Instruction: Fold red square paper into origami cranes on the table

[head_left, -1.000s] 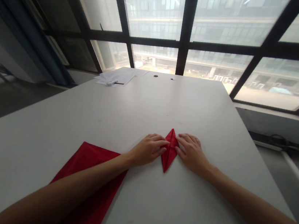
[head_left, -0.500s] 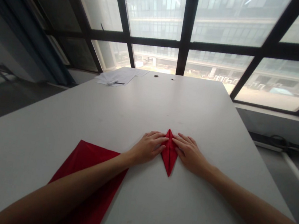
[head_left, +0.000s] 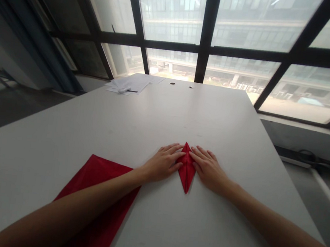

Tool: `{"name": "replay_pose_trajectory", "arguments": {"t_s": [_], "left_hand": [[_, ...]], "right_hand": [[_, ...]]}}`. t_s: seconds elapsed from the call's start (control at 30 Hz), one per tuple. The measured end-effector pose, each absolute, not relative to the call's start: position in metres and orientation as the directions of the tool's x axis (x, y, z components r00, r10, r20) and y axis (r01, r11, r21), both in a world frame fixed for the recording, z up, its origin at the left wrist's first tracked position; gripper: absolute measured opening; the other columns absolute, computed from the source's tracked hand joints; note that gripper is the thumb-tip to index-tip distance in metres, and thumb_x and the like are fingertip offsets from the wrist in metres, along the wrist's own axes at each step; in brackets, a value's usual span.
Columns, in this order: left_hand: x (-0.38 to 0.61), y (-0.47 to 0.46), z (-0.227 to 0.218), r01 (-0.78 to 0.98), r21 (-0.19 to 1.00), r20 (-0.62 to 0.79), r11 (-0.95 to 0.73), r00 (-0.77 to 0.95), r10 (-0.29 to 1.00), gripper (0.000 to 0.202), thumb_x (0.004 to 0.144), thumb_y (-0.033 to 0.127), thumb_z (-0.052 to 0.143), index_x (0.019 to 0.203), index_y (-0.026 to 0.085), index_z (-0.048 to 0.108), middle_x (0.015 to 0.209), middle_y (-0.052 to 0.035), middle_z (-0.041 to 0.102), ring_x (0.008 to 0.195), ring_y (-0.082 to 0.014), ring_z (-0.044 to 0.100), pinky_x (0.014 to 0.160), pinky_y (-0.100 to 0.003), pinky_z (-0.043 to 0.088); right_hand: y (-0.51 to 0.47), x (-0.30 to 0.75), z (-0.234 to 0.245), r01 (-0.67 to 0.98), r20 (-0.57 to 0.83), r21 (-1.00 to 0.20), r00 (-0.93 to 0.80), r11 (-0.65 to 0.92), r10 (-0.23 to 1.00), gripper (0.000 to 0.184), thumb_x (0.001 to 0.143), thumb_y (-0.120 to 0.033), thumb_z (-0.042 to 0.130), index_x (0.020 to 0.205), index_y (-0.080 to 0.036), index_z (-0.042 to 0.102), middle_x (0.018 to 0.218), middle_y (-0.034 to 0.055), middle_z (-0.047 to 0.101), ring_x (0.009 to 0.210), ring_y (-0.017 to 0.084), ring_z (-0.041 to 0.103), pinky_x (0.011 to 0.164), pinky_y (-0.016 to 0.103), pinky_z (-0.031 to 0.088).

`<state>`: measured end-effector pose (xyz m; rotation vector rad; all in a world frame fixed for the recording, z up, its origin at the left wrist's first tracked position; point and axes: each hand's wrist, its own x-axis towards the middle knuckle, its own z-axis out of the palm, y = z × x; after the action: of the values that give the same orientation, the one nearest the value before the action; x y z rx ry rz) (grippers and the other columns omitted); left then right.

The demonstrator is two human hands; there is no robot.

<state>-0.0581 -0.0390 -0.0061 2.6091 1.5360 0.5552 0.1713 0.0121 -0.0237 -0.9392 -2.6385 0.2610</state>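
A small red piece folded into a narrow diamond [head_left: 186, 179] lies flat on the white table, one point away from me and the other toward me. A seam runs down its middle; whether it is paper or cloth I cannot tell. My left hand [head_left: 164, 162] rests on its left edge with outstretched fingers. From the right, my right hand [head_left: 208, 167] lies with its fingers flat over the opposite edge. Both hands press on the piece without gripping it. Under my left forearm is a larger red sheet [head_left: 102, 170], partly hidden by the arm.
The white table [head_left: 214, 118] reaches toward large dark-framed windows [head_left: 206, 27]. White papers [head_left: 130, 83] with a dark, thin item on them lie at its far left. Two small round spots or holes are near the far edge. A blue curtain [head_left: 42, 38] hangs at the left.
Both hands stay on the folded red piece, with only a tiny shift of the fingers. The dark gap along its seam looks slightly narrower.
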Motion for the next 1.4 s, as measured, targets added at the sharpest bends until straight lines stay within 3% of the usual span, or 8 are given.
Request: {"name": "replay_pose_trajectory", "arguments": {"t_s": [0.67, 1.07, 1.2, 1.27, 1.4], "left_hand": [[-0.058, -0.039, -0.008, 0.814, 0.213, 0.191, -0.541, 0.508, 0.84, 0.051, 0.098, 0.036, 0.047, 0.147, 0.026, 0.04, 0.155, -0.0057, 0.041, 0.146, -0.0233, 0.032, 0.118, -0.045, 0.024], [-0.063, -0.038, -0.012, 0.779, 0.146, 0.148, -0.61, 0.593, 0.792, 0.067, 0.101, 0.049, 0.04, 0.157, 0.026, 0.011, 0.162, -0.0105, 0.02, 0.151, -0.0242, 0.015, 0.12, -0.049, 0.017], [-0.064, -0.039, -0.009, 0.764, 0.148, 0.134, -0.629, 0.614, 0.778, 0.072, 0.099, 0.055, 0.04, 0.157, 0.025, 0.009, 0.163, -0.0125, 0.016, 0.151, -0.0255, 0.012, 0.12, -0.049, 0.014], [-0.062, -0.04, -0.005, 0.774, 0.168, 0.175, -0.611, 0.586, 0.791, 0.068, 0.1, 0.051, 0.041, 0.157, 0.024, 0.015, 0.162, -0.0125, 0.021, 0.151, -0.0258, 0.017, 0.12, -0.048, 0.018], [-0.055, -0.047, 0.007, 0.772, 0.243, 0.293, -0.588, 0.519, 0.803, 0.043, 0.101, 0.034, 0.042, 0.143, 0.025, 0.046, 0.143, -0.0096, 0.053, 0.134, -0.0226, 0.046, 0.112, -0.04, 0.035]], "right_hand": [[0.011, 0.171, -0.018, 0.572, 0.181, -0.264, -0.762, 0.777, 0.622, 0.05, 0.102, -0.035, 0.032, 0.151, -0.023, 0.036, 0.158, 0.0059, 0.033, 0.149, 0.025, 0.023, 0.117, 0.054, 0.022], [0.01, 0.17, -0.019, 0.572, 0.196, -0.275, -0.754, 0.773, 0.627, 0.051, 0.102, -0.035, 0.035, 0.151, -0.023, 0.036, 0.158, 0.0062, 0.034, 0.148, 0.026, 0.024, 0.118, 0.054, 0.022], [0.011, 0.17, -0.02, 0.567, 0.204, -0.278, -0.754, 0.775, 0.625, 0.052, 0.101, -0.035, 0.036, 0.152, -0.023, 0.034, 0.157, 0.007, 0.035, 0.148, 0.025, 0.025, 0.118, 0.054, 0.022], [0.01, 0.169, -0.02, 0.582, 0.213, -0.269, -0.741, 0.768, 0.636, 0.053, 0.101, -0.036, 0.037, 0.151, -0.022, 0.035, 0.158, 0.0078, 0.034, 0.148, 0.025, 0.025, 0.118, 0.053, 0.021], [0.009, 0.168, -0.02, 0.659, 0.255, -0.242, -0.665, 0.712, 0.702, 0.05, 0.099, -0.035, 0.039, 0.145, -0.017, 0.045, 0.155, 0.0124, 0.039, 0.145, 0.029, 0.03, 0.117, 0.054, 0.02]]}}
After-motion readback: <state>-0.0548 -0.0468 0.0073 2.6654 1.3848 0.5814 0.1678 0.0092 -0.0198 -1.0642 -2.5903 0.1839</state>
